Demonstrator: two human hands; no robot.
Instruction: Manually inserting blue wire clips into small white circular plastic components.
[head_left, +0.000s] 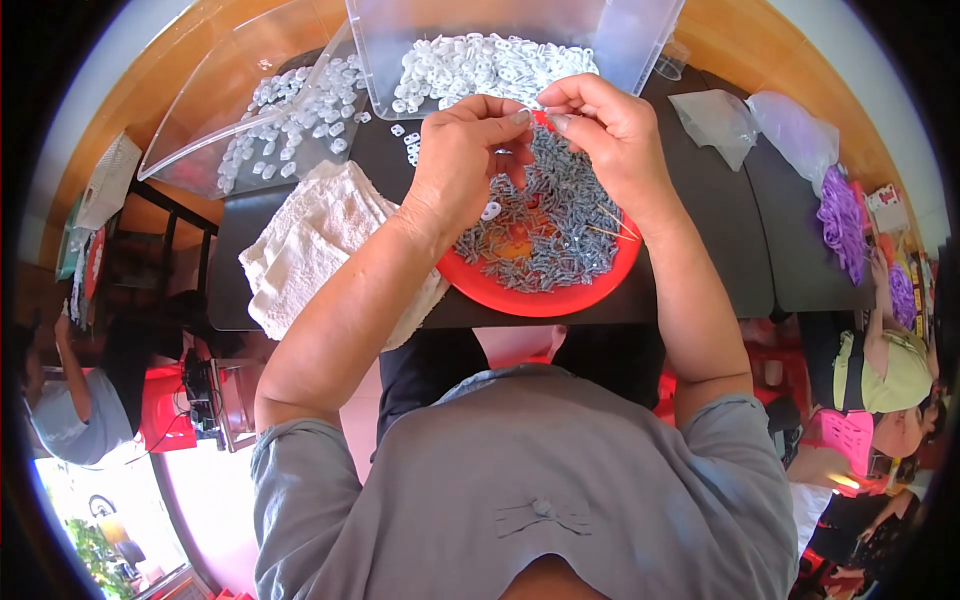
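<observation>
Both hands meet above the far rim of a round red tray (545, 305). Thumb and fingers of my left hand (470, 150) are pinched together, and so are those of my right hand (610, 125). A small pale piece seems to sit between the fingertips, too small to name. Heaped in the tray are many small grey, rod-like pieces (560, 255). A single white oval piece with holes (490, 211) lies among them beneath my left wrist. Several thin wooden sticks (612, 225) rest on the heap near my right wrist.
Beyond my hands stands a clear bin (375, 60) of white oval pieces (490, 65). A tilted clear container (170, 165) with translucent pieces is at the far left. A crumpled white cloth (320, 240) lies beside my left forearm. Plastic bags (715, 120) and purple cord (842, 225) are rightward; people sit at both sides.
</observation>
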